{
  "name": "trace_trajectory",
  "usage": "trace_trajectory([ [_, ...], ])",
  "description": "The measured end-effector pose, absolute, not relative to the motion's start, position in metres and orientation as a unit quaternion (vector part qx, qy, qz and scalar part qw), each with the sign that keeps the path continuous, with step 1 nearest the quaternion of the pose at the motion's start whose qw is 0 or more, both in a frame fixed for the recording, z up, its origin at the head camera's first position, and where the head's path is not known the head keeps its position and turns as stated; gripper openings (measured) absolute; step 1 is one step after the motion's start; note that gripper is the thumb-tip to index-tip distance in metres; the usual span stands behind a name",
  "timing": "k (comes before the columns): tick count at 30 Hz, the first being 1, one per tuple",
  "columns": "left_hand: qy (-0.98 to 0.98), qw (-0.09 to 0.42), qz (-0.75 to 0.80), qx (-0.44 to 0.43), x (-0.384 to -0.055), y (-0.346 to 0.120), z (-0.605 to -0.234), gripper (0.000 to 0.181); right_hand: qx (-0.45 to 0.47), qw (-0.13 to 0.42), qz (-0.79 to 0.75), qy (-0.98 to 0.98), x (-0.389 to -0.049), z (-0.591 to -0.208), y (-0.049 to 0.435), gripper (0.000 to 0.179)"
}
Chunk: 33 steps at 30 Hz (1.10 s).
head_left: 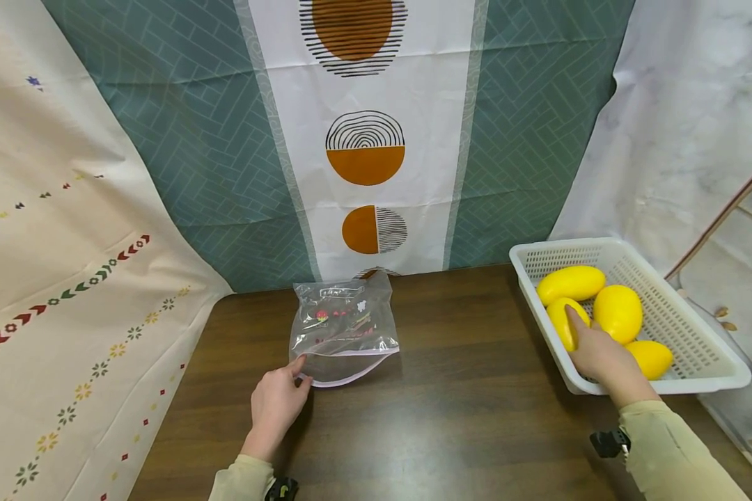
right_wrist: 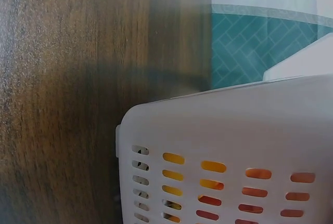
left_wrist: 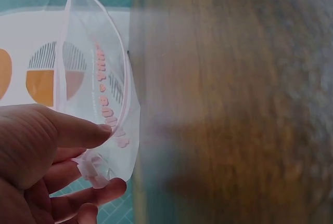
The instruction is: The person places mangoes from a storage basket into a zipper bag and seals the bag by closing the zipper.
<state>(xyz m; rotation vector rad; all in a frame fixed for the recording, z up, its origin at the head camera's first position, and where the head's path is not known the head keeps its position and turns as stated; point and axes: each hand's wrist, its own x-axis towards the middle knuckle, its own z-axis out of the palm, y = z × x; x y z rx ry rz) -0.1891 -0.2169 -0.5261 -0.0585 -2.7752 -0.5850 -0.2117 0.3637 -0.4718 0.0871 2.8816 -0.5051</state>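
Note:
A clear zip bag [head_left: 345,320] with printed lettering lies on the table, its mouth gaping toward me. My left hand [head_left: 278,400] pinches the left corner of its pinkish zip edge. In the left wrist view, the thumb of the left hand [left_wrist: 47,146] presses on that edge, with fingers behind the plastic. At the right, my right hand [head_left: 601,355] reaches into a white basket [head_left: 708,348] and grips a smooth yellow fruit [head_left: 558,323]; part of its fingers is hidden. The right wrist view shows the basket's slotted wall [right_wrist: 218,125] but not the hand.
Three other yellow fruits lie in the basket: an elongated one [head_left: 570,284] behind, a rounder one [head_left: 618,314] to the right and one [head_left: 650,358] near the front. The brown wooden table [head_left: 451,410] meets a patterned cloth backdrop [head_left: 225,174].

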Motion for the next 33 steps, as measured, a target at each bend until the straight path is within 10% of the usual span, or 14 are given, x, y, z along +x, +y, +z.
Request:
trace_trajectory([
  [33, -0.969, 0.143, -0.200, -0.023, -0.1877, -0.2202, -0.5268, 0.041, -0.006, 0.088, -0.147, 0.985, -0.2089, -0.4758, 0.3580, 0.075],
])
